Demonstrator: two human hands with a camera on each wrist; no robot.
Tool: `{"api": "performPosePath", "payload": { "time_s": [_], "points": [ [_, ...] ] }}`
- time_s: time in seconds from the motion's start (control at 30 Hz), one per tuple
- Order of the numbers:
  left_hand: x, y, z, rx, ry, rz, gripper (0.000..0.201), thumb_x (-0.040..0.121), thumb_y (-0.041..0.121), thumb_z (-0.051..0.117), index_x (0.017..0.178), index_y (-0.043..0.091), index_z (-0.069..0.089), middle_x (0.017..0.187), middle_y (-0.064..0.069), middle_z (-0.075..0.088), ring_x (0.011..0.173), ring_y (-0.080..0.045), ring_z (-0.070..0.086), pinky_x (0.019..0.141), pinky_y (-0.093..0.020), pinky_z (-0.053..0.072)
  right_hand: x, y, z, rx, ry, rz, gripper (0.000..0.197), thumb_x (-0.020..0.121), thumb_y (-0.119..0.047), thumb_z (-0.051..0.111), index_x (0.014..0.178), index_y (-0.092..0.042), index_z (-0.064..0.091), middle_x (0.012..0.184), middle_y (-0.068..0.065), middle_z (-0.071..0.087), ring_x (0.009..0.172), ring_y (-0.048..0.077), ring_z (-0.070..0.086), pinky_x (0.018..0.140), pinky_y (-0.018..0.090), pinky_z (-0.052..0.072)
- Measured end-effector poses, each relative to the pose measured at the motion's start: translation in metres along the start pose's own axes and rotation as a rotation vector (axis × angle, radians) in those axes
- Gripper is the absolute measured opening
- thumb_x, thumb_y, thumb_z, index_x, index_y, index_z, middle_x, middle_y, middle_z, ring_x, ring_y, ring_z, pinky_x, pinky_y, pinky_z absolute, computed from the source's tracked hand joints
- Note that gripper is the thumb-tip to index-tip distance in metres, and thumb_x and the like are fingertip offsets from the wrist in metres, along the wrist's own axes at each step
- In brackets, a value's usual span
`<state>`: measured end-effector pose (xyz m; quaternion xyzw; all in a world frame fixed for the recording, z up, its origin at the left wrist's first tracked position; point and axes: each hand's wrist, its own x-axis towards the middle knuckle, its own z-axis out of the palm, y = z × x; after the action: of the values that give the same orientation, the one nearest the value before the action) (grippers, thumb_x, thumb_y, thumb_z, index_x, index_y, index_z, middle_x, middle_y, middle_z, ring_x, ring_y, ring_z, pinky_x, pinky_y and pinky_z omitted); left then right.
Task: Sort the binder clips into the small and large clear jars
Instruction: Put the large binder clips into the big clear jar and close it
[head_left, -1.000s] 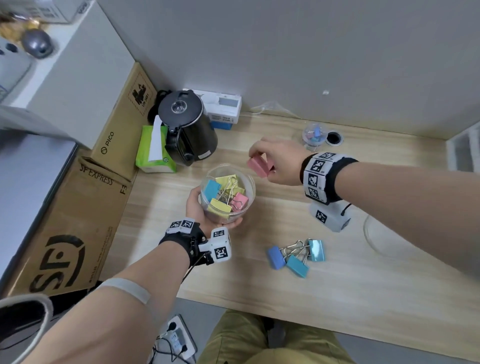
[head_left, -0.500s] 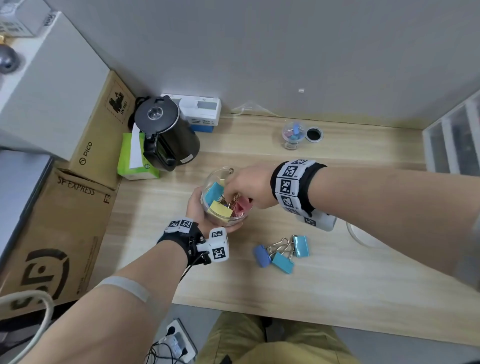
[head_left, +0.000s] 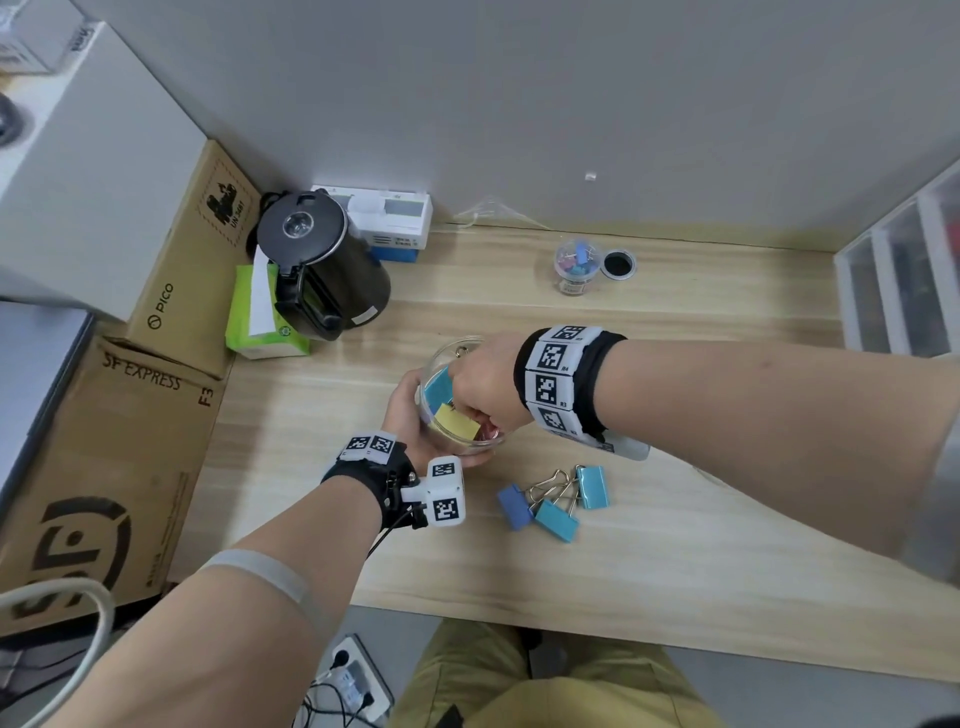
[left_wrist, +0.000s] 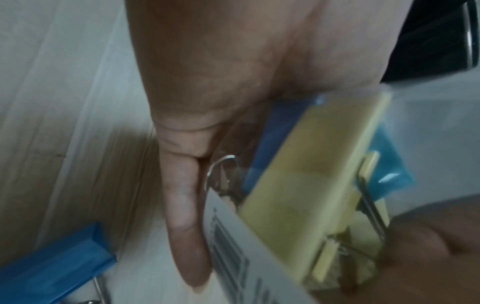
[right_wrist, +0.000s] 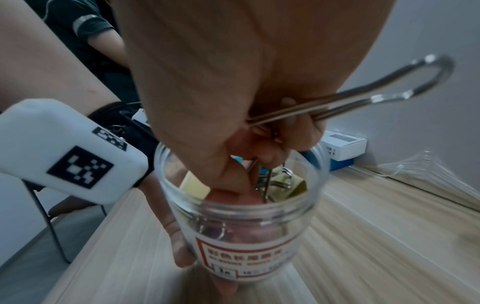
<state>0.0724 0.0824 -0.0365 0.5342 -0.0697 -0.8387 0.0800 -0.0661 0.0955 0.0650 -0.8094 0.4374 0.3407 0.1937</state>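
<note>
**Pink clip going down into the large jar**

Far left: cardboard boxes (head_left: 171, 291), a green tissue pack (head_left: 260, 322) and a black kettle (head_left: 322, 265), all well clear of the work. Next, left hand (head_left: 410, 410) wrapped round the side of the large clear jar (head_left: 441, 364), fingers curled on the glass, steadying it on the wooden desk (head_left: 675, 561). Inside, a yellow clip (head_left: 457, 423) and a light-blue one against the wall. Above the mouth, right hand (head_left: 485, 384) plunged in, fingertips (right_wrist: 233, 185) bunched on a pink clip (right_wrist: 246, 197) at the pile's top; a wire handle (right_wrist: 363, 98) slanting up past the knuckles and over the rim, whether from that same clip not clear. Clip directly beneath the fingers, already inside the jar; likely only a release and a straight lift left. Just right, three blue clips (head_left: 556, 501) loose on the desk, nearer the right hand, handles pointing away from the body. Far back, small jar (head_left: 574, 267) with small clips.
</note>
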Motion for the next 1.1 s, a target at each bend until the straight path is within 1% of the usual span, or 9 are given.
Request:
{"api": "performPosePath", "payload": {
  "time_s": [0.13, 0.2, 0.3, 0.4, 0.53, 0.67, 0.87, 1.0, 1.1],
  "points": [
    [-0.001, 0.0, 0.002, -0.011, -0.028, 0.001, 0.078, 0.077, 0.066, 0.06, 0.136, 0.014, 0.061, 0.127, -0.027, 0.067, 0.108, -0.052, 0.066, 0.09, -0.06, 0.052, -0.007, -0.001, 0.0, 0.074, 0.185, -0.056, 0.03, 0.087, -0.02, 0.067, 0.117, -0.017, 0.061, 0.125, 0.002, 0.051, 0.094, 0.022, 0.052, 0.07, 0.031, 0.036],
    [-0.003, 0.001, 0.001, -0.01, -0.047, 0.003, 0.079, 0.078, 0.066, 0.058, 0.138, 0.014, 0.059, 0.127, -0.027, 0.067, 0.105, -0.053, 0.067, 0.086, -0.059, 0.054, -0.011, 0.003, 0.002, 0.113, 0.285, -0.086, 0.032, 0.083, -0.021, 0.07, 0.113, -0.02, 0.058, 0.123, -0.002, 0.047, 0.097, 0.02, 0.051, 0.071, 0.031, 0.036],
    [-0.004, 0.003, 0.0, -0.009, -0.049, 0.008, 0.078, 0.08, 0.063, 0.057, 0.138, 0.012, 0.059, 0.124, -0.028, 0.067, 0.103, -0.053, 0.067, 0.087, -0.056, 0.054, -0.01, 0.007, 0.005, 0.154, 0.265, -0.078, 0.013, 0.084, -0.019, 0.067, 0.096, -0.022, 0.063, 0.115, -0.006, 0.05, 0.093, 0.019, 0.053, 0.072, 0.032, 0.042],
    [-0.006, 0.003, 0.0, 0.01, -0.047, 0.027, 0.072, 0.081, 0.06, 0.057, 0.134, 0.012, 0.063, 0.121, -0.027, 0.069, 0.103, -0.053, 0.067, 0.088, -0.055, 0.053, -0.011, 0.008, 0.011, 0.22, 0.249, -0.067, 0.01, 0.084, -0.021, 0.065, 0.094, -0.021, 0.065, 0.105, -0.005, 0.05, 0.091, 0.019, 0.053, 0.069, 0.031, 0.043],
    [-0.007, 0.002, -0.002, 0.002, -0.036, 0.049, 0.074, 0.08, 0.06, 0.059, 0.134, 0.01, 0.063, 0.123, -0.025, 0.069, 0.108, -0.051, 0.066, 0.086, -0.057, 0.054, -0.009, 0.007, 0.014, 0.424, 0.375, -0.071, 0.032, 0.077, -0.017, 0.07, 0.107, -0.018, 0.058, 0.106, -0.005, 0.045, 0.09, 0.015, 0.049, 0.068, 0.027, 0.038],
    [-0.005, -0.004, -0.003, -0.053, -0.024, 0.085, 0.068, 0.084, 0.062, 0.056, 0.133, 0.016, 0.063, 0.126, -0.025, 0.068, 0.112, -0.055, 0.064, 0.094, -0.064, 0.049, -0.004, -0.004, 0.01, 0.607, 0.472, -0.068, 0.055, 0.07, -0.008, 0.069, 0.12, -0.017, 0.047, 0.111, 0.001, 0.051, 0.092, 0.019, 0.054, 0.078, 0.037, 0.05],
    [-0.009, -0.015, -0.003, -0.104, -0.096, 0.143, 0.053, 0.086, 0.059, 0.056, 0.12, 0.021, 0.07, 0.127, -0.019, 0.069, 0.1, -0.049, 0.07, 0.089, -0.061, 0.05, 0.007, -0.02, 0.021, 0.854, 0.632, 0.066, 0.075, 0.074, -0.026, 0.079, 0.135, -0.02, 0.035, 0.11, -0.002, 0.063, 0.1, 0.019, 0.059, 0.087, 0.036, 0.05],
    [-0.011, -0.016, -0.004, -0.07, -0.114, 0.162, 0.048, 0.084, 0.06, 0.059, 0.116, 0.026, 0.07, 0.121, -0.013, 0.072, 0.101, -0.046, 0.07, 0.087, -0.062, 0.05, 0.004, -0.025, 0.026, 0.907, 0.668, 0.049, 0.061, 0.081, -0.017, 0.073, 0.132, -0.017, 0.039, 0.116, 0.0, 0.063, 0.105, 0.017, 0.06, 0.09, 0.033, 0.05],
    [-0.012, -0.017, -0.003, -0.062, -0.182, 0.179, 0.052, 0.087, 0.059, 0.058, 0.11, 0.013, 0.066, 0.101, -0.022, 0.069, 0.08, -0.049, 0.068, 0.065, -0.053, 0.054, 0.001, -0.022, 0.026, 0.96, 0.704, 0.014, 0.028, 0.087, -0.006, 0.059, 0.112, -0.013, 0.049, 0.105, 0.0, 0.066, 0.094, 0.016, 0.064, 0.083, 0.033, 0.053]
  ]
}}
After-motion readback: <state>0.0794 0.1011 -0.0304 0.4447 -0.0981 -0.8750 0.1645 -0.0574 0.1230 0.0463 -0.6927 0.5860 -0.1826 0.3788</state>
